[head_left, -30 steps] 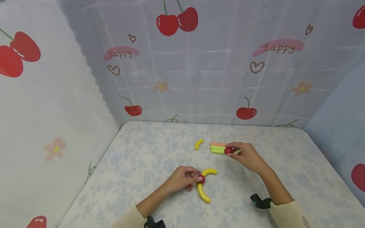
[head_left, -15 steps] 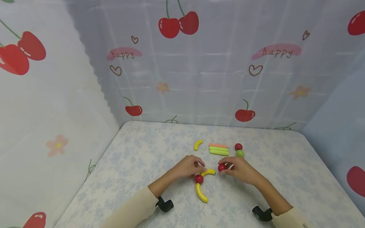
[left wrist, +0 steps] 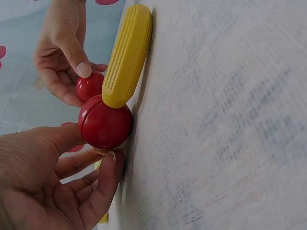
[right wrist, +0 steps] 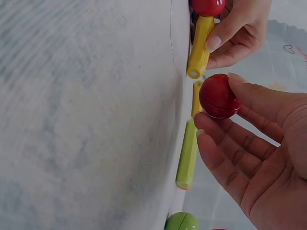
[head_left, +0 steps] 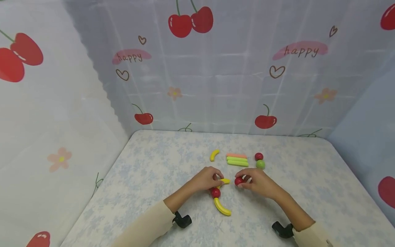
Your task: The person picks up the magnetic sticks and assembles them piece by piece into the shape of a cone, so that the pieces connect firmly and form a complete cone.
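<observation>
Two curved yellow sticks, the upper one (head_left: 226,180) and the lower one (head_left: 222,208), meet at a red ball (head_left: 215,192) in front of the person. My left hand (head_left: 205,179) pinches the upper stick close to that ball. Ridges show along the lower stick (left wrist: 128,55) in the left wrist view. Between thumb and fingers, my right hand (head_left: 261,183) holds a second red ball (right wrist: 218,97), a short way right of the upper stick's free end. A gap separates this ball from the stick (right wrist: 200,48) in the right wrist view.
Farther back lie a short curved yellow stick (head_left: 214,155), an orange stick (head_left: 236,155) and two light green sticks (head_left: 237,161) side by side. To their right are a red ball (head_left: 259,156) and a green ball (head_left: 260,164). A cherry-print curtain (head_left: 203,75) hangs behind the table.
My right hand has brought its red ball left and nearer from the far sticks. My left hand has moved from the joining ball to the upper yellow stick. The lower stick has swung slightly right.
</observation>
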Motion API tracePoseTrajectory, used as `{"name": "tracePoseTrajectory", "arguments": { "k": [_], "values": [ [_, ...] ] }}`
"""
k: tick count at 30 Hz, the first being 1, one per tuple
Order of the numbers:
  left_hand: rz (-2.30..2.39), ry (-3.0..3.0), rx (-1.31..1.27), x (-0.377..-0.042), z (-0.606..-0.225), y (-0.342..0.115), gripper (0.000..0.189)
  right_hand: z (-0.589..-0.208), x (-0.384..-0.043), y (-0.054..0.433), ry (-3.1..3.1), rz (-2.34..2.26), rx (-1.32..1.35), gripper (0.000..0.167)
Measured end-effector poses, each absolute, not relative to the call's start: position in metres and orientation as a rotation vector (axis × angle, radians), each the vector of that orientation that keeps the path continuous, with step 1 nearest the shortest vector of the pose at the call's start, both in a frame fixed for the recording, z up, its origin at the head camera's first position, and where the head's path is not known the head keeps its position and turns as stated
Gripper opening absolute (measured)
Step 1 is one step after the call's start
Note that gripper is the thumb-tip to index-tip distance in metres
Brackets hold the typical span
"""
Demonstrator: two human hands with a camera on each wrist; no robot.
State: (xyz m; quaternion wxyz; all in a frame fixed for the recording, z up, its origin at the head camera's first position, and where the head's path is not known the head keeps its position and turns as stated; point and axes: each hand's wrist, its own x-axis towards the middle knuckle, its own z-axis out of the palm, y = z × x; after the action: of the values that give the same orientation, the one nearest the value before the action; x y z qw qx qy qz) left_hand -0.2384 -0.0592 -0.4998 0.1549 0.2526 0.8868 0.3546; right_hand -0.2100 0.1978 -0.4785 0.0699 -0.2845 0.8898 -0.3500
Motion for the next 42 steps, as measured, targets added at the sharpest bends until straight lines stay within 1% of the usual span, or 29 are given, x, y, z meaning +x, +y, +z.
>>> {"name": "tracePoseTrajectory", "arguments": {
  "k": [12, 20, 42],
  "values": [
    [1.231, 2.447, 0.598, -0.227, -0.499, -0.074, 0.023, -0.487, -0.219, 0.183, 2.650, -1.062, -0.915, 0.030],
    [1.338, 2.396, 0.539, -0.224, -0.507, -0.080, 0.024, -0.486, -0.223, 0.175, 2.660, -1.051, -0.948, 0.028],
    [1.396, 2.321, 0.534, -0.217, -0.511, -0.086, 0.025, -0.488, -0.225, 0.161, 2.607, -1.099, -0.909, 0.029]
  ]
}}
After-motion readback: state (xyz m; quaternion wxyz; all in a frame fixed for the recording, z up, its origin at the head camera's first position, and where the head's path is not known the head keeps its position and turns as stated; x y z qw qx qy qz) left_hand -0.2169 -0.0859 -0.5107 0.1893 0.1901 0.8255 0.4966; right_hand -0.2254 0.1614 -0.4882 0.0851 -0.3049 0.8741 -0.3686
